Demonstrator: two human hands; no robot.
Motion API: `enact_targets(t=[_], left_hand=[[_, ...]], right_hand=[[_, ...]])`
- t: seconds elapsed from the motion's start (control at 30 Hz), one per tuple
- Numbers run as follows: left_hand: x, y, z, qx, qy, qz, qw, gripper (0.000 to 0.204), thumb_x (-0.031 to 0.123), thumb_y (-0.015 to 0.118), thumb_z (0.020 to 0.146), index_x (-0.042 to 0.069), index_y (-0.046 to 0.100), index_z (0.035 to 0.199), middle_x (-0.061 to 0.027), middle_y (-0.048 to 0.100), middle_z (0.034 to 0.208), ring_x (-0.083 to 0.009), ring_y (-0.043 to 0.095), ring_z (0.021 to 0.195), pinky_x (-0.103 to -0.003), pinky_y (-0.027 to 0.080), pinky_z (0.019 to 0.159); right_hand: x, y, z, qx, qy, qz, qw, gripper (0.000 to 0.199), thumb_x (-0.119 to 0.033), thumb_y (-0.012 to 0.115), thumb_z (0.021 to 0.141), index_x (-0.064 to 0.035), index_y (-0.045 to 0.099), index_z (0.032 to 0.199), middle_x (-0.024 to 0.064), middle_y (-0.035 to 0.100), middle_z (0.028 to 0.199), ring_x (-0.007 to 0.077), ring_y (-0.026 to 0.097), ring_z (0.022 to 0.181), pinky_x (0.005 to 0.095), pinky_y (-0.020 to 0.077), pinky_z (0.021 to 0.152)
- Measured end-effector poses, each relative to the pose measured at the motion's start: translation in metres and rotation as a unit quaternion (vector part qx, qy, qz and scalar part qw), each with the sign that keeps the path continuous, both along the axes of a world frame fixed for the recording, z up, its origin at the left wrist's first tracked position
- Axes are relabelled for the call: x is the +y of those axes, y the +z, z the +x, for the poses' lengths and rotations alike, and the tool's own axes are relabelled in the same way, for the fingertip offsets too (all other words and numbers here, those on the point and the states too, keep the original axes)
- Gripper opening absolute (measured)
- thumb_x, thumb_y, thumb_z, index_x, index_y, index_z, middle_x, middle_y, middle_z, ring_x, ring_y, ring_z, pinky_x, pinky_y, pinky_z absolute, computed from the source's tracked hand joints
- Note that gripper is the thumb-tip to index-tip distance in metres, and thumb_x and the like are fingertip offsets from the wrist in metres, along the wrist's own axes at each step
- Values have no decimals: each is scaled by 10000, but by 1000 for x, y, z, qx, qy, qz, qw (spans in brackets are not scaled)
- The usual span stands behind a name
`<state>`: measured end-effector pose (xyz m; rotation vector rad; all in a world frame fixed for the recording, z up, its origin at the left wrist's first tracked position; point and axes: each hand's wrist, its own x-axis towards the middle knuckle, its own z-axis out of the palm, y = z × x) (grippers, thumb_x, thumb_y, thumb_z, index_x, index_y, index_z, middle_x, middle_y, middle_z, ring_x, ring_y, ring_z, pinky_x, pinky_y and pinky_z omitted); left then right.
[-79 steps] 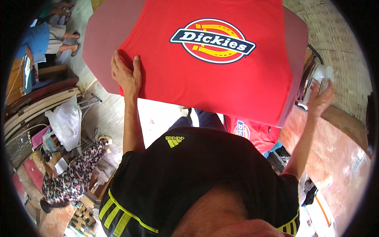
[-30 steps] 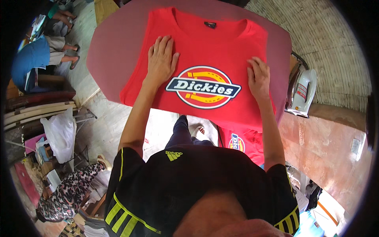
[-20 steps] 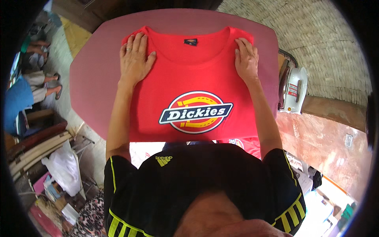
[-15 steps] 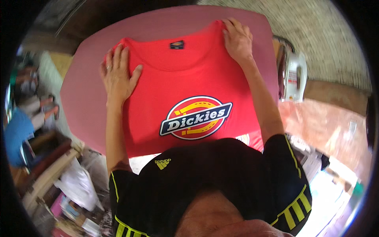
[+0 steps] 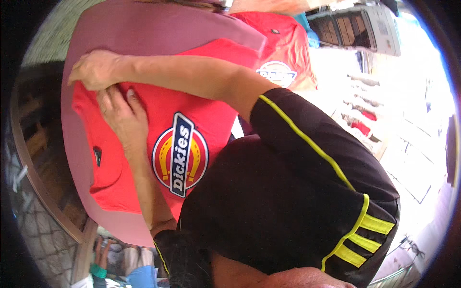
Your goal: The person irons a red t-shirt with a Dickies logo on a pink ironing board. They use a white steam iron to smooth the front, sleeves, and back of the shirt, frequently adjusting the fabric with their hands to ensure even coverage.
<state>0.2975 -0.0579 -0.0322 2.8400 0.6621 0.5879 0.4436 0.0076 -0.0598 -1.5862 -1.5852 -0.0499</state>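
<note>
A red T-shirt [image 5: 158,103] with a large round printed emblem lies spread on a pink padded board [image 5: 192,24]. Its neckline, with a small dark label, faces the left of the view. My right arm reaches across the shirt, and my right hand [image 5: 96,69] bends its fingers over the shirt's shoulder edge; its fingertips are partly hidden. Just beside it, my left hand [image 5: 120,109] rests flat on the cloth with fingers stretched out, tips close under the right wrist. The shirt's lower end is hidden behind my body.
Another red T-shirt [image 5: 288,43] with a similar print lies beyond the board at upper right. A white appliance with dark panels [image 5: 355,31] stands farther back. Dark wooden furniture [image 5: 43,144] flanks the board's left side. Another person's bare legs [image 5: 139,259] show at lower left.
The view has swung right, so board and shirt appear turned. My left hand has left the shirt's other shoulder and now lies beside my right hand, which stays at its shoulder.
</note>
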Motion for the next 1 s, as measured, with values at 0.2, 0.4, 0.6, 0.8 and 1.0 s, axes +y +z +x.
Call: enact_targets(t=[0.2, 0.4, 0.6, 0.8, 1.0], left_hand=[[49, -25, 5, 123, 156, 124, 972, 655, 488, 411, 998, 88, 351, 1513, -183, 304, 1581, -396, 250, 1467, -576, 247, 1145], [48, -22, 12, 98, 177, 68, 977, 690, 610, 334, 987, 205, 320, 1545, -123, 240, 1624, -360, 217, 1487, -598, 221, 1142], [41, -10, 16, 136, 234, 92, 958, 695, 627, 279, 994, 228, 293, 1563, -107, 228, 1633, -327, 209, 1494, -601, 205, 1145], [45, -9, 22, 139, 227, 95, 959, 689, 605, 317, 991, 237, 265, 1570, -115, 214, 1638, -337, 195, 1500, -601, 167, 1163], [46, -8, 16, 101, 215, 96, 967, 706, 648, 343, 965, 269, 297, 1559, -108, 219, 1636, -340, 170, 1508, -609, 139, 1165]], right_hand=[[-8, 6, -12, 69, 44, -50, 995, 401, -256, 570, 829, -140, 661, 1202, 94, 664, 1180, 304, 622, 1142, 461, 520, 907], [-148, 14, -29, -9, -22, -28, 999, 426, -273, 553, 861, -97, 628, 1241, 100, 578, 1287, 269, 553, 1196, 417, 464, 955], [-261, 12, 8, -80, -5, -127, 989, 533, -345, 600, 901, -106, 541, 1374, 66, 437, 1514, 260, 376, 1423, 424, 335, 1143], [-287, 28, 34, -71, -16, -227, 971, 725, -482, 653, 885, -149, 418, 1485, 44, 340, 1582, 256, 283, 1473, 478, 262, 1189], [-308, 32, 68, -148, -28, -210, 966, 690, -474, 627, 892, -142, 433, 1465, 59, 388, 1544, 285, 347, 1425, 481, 277, 1164]])
